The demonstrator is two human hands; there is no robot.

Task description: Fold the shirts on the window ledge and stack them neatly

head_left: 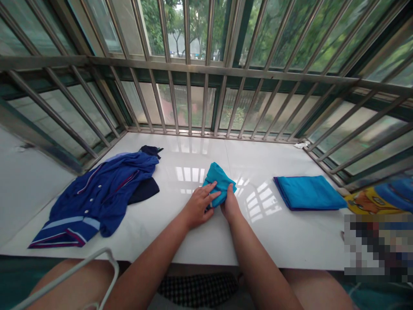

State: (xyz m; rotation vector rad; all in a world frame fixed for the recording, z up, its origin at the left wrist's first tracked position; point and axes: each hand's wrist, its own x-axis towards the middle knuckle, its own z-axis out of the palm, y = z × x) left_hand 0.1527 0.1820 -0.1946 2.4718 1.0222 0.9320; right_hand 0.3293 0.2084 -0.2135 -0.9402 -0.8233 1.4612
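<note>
In the middle of the white surface lies a small folded turquoise cloth (217,174), bunched to a point at its far end; its exact kind is unclear. Across its near left part rests my left hand (198,206), fingers spread on top of the fabric. My right hand (230,203) grips the near right edge, with the thumb on top and the other fingers mostly hidden. To the right sits a flat folded turquoise cloth (311,193) with a dark purple underside. A dark blue buttoned shirt (106,185) with pale stripes lies loosely spread to the left.
Dark navy fabric (145,191) lies partly beneath the shirt. Metal window bars (206,69) enclose the far side of the glossy white surface (206,247). A yellow and blue printed item (371,200) stands at the right. A white metal frame (80,260) is at lower left.
</note>
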